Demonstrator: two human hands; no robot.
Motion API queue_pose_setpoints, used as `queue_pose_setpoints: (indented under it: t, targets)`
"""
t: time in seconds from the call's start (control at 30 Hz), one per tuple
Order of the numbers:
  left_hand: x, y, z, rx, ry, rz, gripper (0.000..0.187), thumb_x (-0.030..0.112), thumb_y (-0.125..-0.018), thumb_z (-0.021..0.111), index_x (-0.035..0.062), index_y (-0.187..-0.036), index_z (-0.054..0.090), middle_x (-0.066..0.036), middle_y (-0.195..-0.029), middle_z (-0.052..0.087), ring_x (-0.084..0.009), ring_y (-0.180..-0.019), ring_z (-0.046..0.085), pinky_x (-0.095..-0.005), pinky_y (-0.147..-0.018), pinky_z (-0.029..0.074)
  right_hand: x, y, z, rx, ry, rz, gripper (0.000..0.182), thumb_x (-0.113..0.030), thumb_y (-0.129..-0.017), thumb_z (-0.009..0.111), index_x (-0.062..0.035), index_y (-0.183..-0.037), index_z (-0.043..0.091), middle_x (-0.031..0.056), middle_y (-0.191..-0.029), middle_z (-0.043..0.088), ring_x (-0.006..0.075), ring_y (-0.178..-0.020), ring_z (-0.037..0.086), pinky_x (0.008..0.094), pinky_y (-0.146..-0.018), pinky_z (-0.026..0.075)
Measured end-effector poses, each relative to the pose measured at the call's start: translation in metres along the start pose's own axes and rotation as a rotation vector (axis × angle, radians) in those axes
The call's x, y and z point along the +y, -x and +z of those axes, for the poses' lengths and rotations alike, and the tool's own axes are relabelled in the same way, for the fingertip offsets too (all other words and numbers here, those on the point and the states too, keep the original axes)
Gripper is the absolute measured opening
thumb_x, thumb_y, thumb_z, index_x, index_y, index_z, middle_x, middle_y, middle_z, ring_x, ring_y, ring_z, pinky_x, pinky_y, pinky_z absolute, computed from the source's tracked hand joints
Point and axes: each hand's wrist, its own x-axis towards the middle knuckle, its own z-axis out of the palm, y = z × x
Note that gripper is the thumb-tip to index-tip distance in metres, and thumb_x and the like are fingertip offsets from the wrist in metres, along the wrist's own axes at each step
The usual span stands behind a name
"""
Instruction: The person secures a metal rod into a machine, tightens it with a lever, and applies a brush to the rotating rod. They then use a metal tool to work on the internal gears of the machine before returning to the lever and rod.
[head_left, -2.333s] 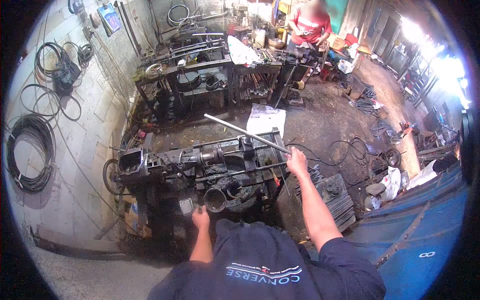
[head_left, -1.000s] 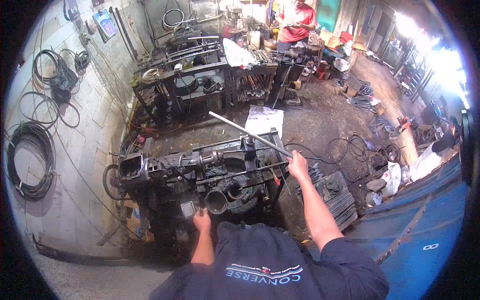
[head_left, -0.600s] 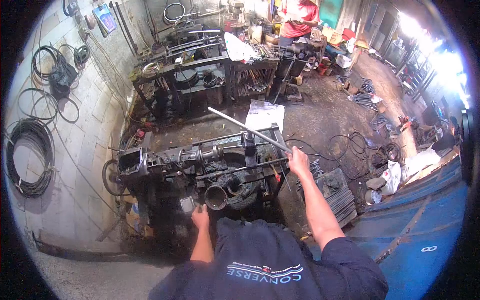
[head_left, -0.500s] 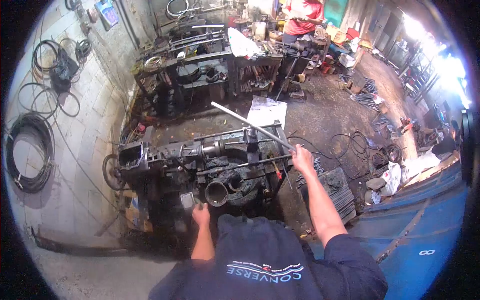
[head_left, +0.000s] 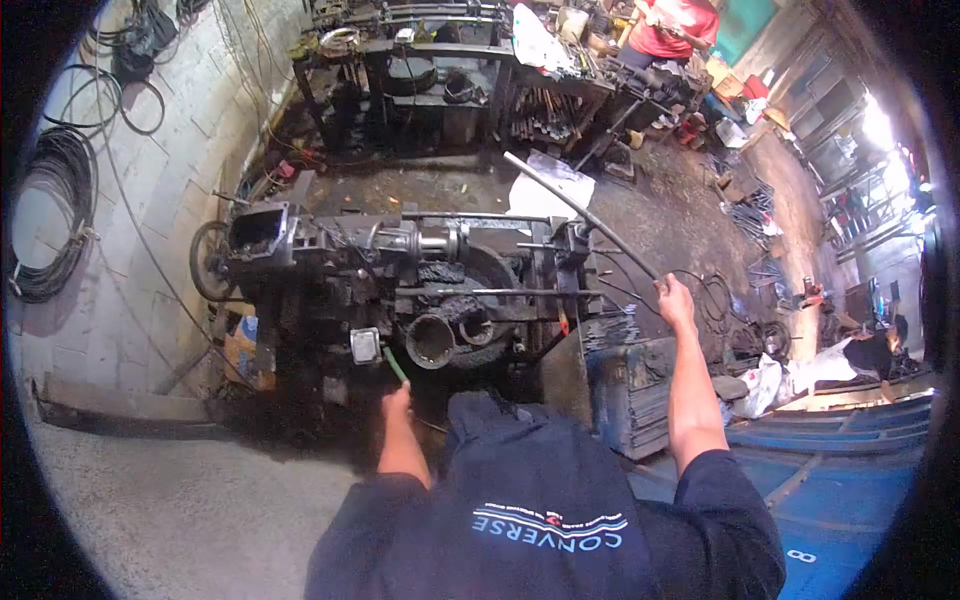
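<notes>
My right hand (head_left: 676,302) is closed round the lower end of a long metal rod (head_left: 590,222). The rod slants up to the left, passing in front of the right end of a greasy lathe-like machine (head_left: 340,245). Lower left, my left hand (head_left: 397,400) is wrapped round the lower end of a green handle (head_left: 396,364). Beside that handle is a small pale square box or cover (head_left: 366,345). A round metal pot-like part (head_left: 432,341) sits to its right on the machine's near side.
A handwheel (head_left: 209,262) sticks out at the machine's left end. Bundled rods (head_left: 640,415) stand below my right forearm. A person in a red shirt (head_left: 672,28) is at the far bench. Cables lie on the floor, and wire coils (head_left: 55,215) hang on the left wall.
The view has shifted. My right hand has carried the rod to the right, off the machine's right end. More of the green handle shows above my left hand.
</notes>
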Motion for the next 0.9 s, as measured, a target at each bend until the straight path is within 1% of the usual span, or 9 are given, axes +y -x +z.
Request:
queue_pose_setpoints:
  t: [0.1,0.17,0.2,0.37,0.47,0.63,0.7,0.83,0.9]
  targets:
    - [0.023,0.007,-0.005,0.056,-0.064,0.012,0.045,0.035,-0.076,0.073,-0.0038,-0.098,0.067,-0.017,-0.095,0.069,-0.0311,-0.077,0.066,-0.0443,-0.068,0.052,0.048,-0.013,0.015,-0.001,-0.095,0.027,0.033,-0.036,-0.094,0.057,-0.0035,-0.102,0.062,0.0253,-0.104,0.065,0.0418,-0.1,0.062,0.047,-0.083,0.048]
    - [0.029,0.004,0.008,0.483,0.125,0.233,0.047,0.028,-0.074,0.068,-0.0044,-0.107,0.064,-0.022,-0.107,0.068,-0.0385,-0.095,0.066,-0.047,-0.085,0.05,0.078,-0.022,0.037,-0.041,-0.212,0.128,0.028,-0.032,-0.091,0.065,-0.0045,-0.098,0.064,0.0134,-0.089,0.067,0.0191,-0.081,0.062,0.0362,-0.07,0.048]
    - [0.047,0.027,-0.003,0.514,0.134,0.22,0.05,0.025,-0.075,0.065,-0.0047,-0.114,0.06,-0.025,-0.112,0.066,-0.0415,-0.109,0.061,-0.0477,-0.095,0.045,0.082,-0.022,0.046,0.007,-0.432,0.204,0.027,-0.032,-0.09,0.066,-0.0056,-0.097,0.065,0.0097,-0.089,0.066,0.0168,-0.081,0.061,0.0353,-0.068,0.047]
    - [0.13,0.055,-0.012,0.788,0.387,0.821,0.048,0.005,-0.085,0.058,-0.0049,-0.131,0.049,-0.022,-0.119,0.064,-0.0351,-0.11,0.062,-0.0435,-0.095,0.048,0.07,-0.023,0.098,0.277,-1.914,0.805,0.028,-0.037,-0.087,0.072,-0.0113,-0.086,0.063,0.0009,-0.068,0.052,0.0152,-0.06,0.046,0.0323,-0.056,0.04]
    - [0.219,0.113,0.004,0.8,0.373,1.15,0.04,0.002,-0.085,0.055,-0.0045,-0.124,0.054,-0.022,-0.114,0.065,-0.033,-0.103,0.065,-0.0388,-0.091,0.05,0.014,-0.037,0.052,0.411,-2.242,1.109,0.041,-0.046,-0.091,0.064,-0.013,-0.076,0.046,0.0004,-0.059,0.039,0.0171,-0.055,0.041,0.0333,-0.058,0.038]
    - [0.356,0.15,0.111,0.379,0.333,1.489,0.037,0.009,-0.088,0.058,-0.0031,-0.123,0.057,-0.019,-0.113,0.066,-0.0289,-0.105,0.065,-0.0365,-0.092,0.05,0.035,-0.088,0.066,0.599,-2.371,1.376,0.04,-0.037,-0.098,0.044,-0.0148,-0.067,0.035,0.0003,-0.057,0.037,0.018,-0.051,0.04,0.0347,-0.054,0.039]
    - [0.392,0.221,0.152,0.177,0.227,1.326,0.039,0.017,-0.09,0.06,-0.0016,-0.123,0.058,-0.02,-0.119,0.065,-0.0288,-0.112,0.062,-0.0372,-0.095,0.048,0.046,-0.091,0.079,0.642,-2.36,1.501,0.037,-0.035,-0.097,0.041,-0.016,-0.066,0.034,0.0012,-0.057,0.039,0.0188,-0.049,0.041,0.0355,-0.053,0.04]
    - [0.456,0.165,0.255,-0.319,0.33,0.925,0.044,0.036,-0.095,0.055,0.0036,-0.125,0.058,-0.018,-0.121,0.064,-0.0322,-0.106,0.062,-0.0417,-0.093,0.047,0.022,-0.083,0.037,0.655,-2.262,1.608,0.03,-0.027,-0.095,0.034,-0.0138,-0.068,0.038,-0.0004,-0.054,0.034,0.018,-0.044,0.037,0.0387,-0.052,0.043]
    - [0.529,0.056,0.28,-1.285,0.493,0.386,0.063,0.05,-0.094,0.049,0.0098,-0.141,0.04,-0.015,-0.133,0.057,-0.0351,-0.116,0.057,-0.0443,-0.091,0.047,0.032,-0.091,0.05,0.649,-2.135,1.834,0.033,-0.03,-0.093,0.035,-0.0096,-0.107,0.057,-0.0007,-0.057,0.043,0.0174,-0.048,0.041,0.037,-0.057,0.043]
